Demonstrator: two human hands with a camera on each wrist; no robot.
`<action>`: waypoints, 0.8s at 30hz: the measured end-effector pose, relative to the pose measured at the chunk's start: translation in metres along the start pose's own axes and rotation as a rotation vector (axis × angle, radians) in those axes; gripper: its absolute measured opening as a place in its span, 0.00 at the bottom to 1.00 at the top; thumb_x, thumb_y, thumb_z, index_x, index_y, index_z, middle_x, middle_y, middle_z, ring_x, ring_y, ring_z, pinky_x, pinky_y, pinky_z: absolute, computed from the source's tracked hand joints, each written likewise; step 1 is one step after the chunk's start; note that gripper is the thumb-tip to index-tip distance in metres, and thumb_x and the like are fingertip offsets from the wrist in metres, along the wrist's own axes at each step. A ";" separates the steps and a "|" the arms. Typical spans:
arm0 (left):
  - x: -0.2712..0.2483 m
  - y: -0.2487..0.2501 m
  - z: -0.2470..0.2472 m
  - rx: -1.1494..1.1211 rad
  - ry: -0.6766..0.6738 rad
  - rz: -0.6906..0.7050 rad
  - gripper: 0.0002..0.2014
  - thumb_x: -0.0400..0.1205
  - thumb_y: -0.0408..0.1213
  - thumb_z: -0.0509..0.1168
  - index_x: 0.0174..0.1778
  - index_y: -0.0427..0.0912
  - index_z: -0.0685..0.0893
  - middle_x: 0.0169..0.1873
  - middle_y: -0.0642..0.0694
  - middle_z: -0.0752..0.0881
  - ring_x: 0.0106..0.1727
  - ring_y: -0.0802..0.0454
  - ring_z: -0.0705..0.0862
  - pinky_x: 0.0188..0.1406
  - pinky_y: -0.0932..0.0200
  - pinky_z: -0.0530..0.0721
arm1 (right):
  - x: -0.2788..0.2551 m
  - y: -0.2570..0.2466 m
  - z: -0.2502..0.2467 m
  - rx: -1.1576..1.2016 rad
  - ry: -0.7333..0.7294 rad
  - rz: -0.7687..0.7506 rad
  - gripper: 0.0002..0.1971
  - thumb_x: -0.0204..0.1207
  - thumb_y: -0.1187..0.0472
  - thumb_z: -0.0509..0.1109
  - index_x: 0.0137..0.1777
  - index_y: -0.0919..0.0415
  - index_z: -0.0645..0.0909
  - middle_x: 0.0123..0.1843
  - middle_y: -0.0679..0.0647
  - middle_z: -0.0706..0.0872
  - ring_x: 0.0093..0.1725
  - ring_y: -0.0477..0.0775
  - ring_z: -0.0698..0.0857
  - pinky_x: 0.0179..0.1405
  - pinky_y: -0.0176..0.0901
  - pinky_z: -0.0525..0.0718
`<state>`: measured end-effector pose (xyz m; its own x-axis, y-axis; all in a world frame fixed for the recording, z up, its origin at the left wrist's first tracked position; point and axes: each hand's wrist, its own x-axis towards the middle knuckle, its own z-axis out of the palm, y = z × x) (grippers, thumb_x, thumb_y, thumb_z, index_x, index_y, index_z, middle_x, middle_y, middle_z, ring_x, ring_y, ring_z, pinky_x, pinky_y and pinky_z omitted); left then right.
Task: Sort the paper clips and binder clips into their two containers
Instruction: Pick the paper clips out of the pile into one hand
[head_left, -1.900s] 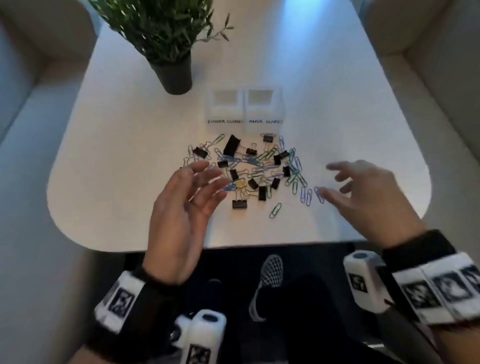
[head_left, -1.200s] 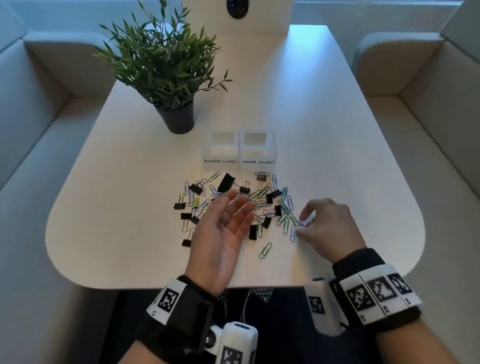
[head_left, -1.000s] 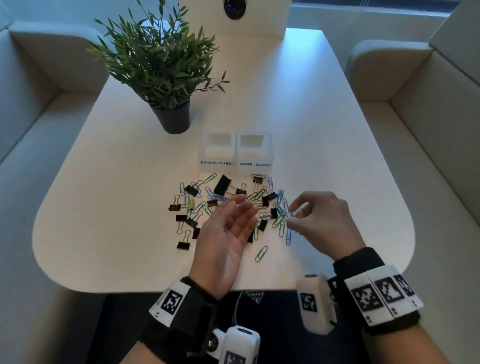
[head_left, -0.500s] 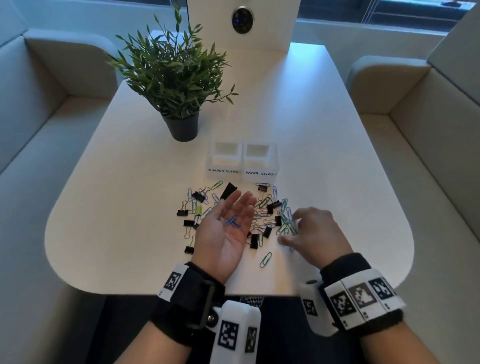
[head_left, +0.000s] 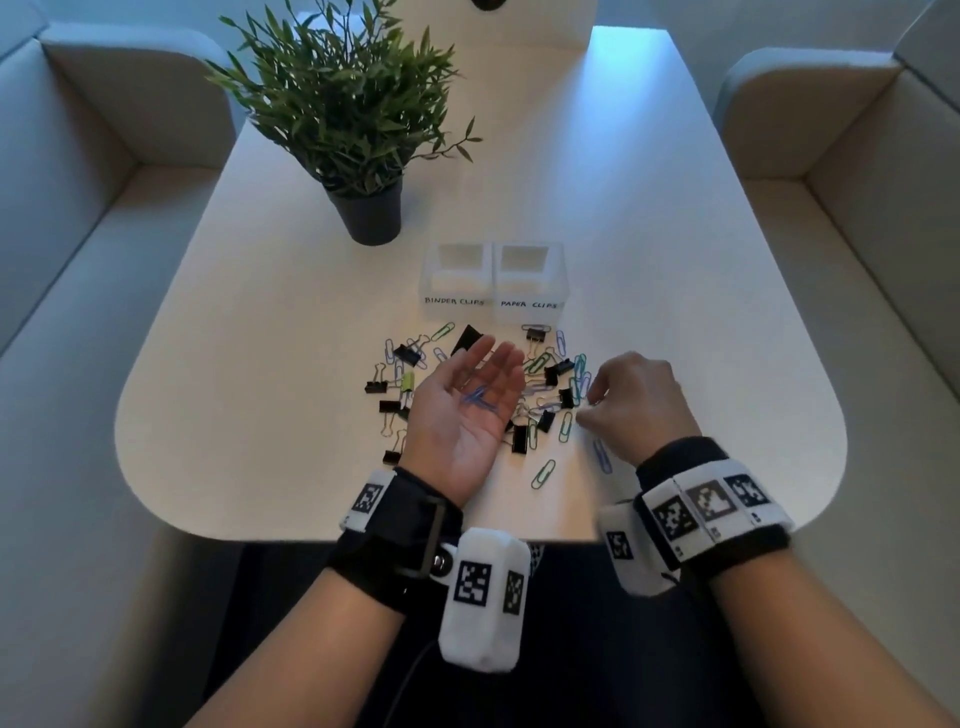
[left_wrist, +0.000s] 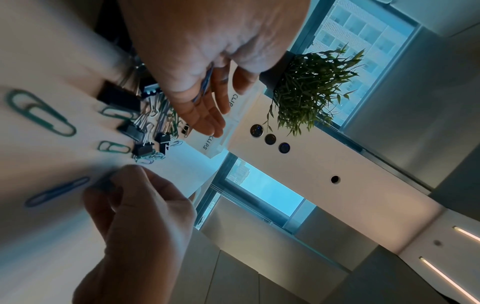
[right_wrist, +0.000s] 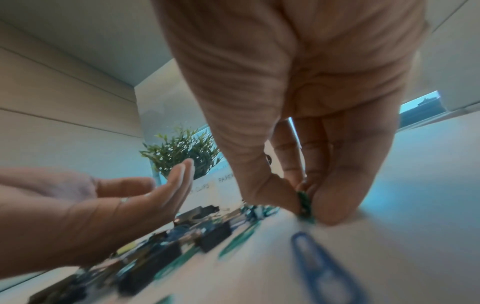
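Note:
Coloured paper clips and black binder clips lie mixed in a pile on the white table. My left hand hovers palm up over the pile's left half, fingers relaxed, with blue paper clips lying loose in the palm. My right hand is down at the pile's right edge. Its thumb and fingers pinch a green paper clip just off the tabletop. Behind the pile stand two clear boxes side by side, labelled BINDER CLIPS and PAPER CLIPS.
A potted plant stands behind and left of the boxes. A blue paper clip and a green one lie apart near the table's front edge. Grey benches flank the table on both sides.
Blue paper clips have appeared in my upturned left palm, which has stayed over the pile. My right hand went back down to the pile's right edge and now pinches a green clip.

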<state>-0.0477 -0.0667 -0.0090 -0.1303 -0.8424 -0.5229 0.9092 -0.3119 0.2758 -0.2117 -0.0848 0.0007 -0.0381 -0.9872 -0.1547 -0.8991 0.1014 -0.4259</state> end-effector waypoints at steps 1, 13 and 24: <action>0.001 -0.001 -0.001 -0.003 0.001 0.002 0.13 0.85 0.36 0.57 0.54 0.32 0.83 0.45 0.35 0.88 0.50 0.42 0.87 0.55 0.53 0.86 | -0.001 0.001 -0.004 0.017 -0.012 0.006 0.03 0.67 0.68 0.75 0.38 0.68 0.86 0.38 0.60 0.87 0.34 0.56 0.85 0.38 0.42 0.86; 0.003 -0.010 0.006 0.069 -0.061 -0.113 0.17 0.88 0.41 0.54 0.53 0.30 0.81 0.57 0.32 0.84 0.61 0.41 0.84 0.69 0.48 0.78 | -0.010 -0.045 -0.031 0.429 -0.016 -0.204 0.09 0.63 0.57 0.78 0.43 0.58 0.90 0.37 0.56 0.92 0.36 0.49 0.91 0.44 0.48 0.91; 0.003 -0.001 -0.001 0.005 0.029 -0.079 0.18 0.88 0.39 0.50 0.45 0.33 0.81 0.39 0.38 0.85 0.27 0.50 0.86 0.22 0.65 0.82 | -0.027 0.004 -0.005 -0.144 -0.167 -0.067 0.13 0.63 0.66 0.81 0.46 0.59 0.84 0.51 0.58 0.83 0.43 0.57 0.85 0.41 0.40 0.78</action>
<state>-0.0483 -0.0690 -0.0115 -0.1902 -0.8018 -0.5665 0.8945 -0.3794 0.2367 -0.2161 -0.0583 0.0075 0.0858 -0.9560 -0.2805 -0.9505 0.0058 -0.3106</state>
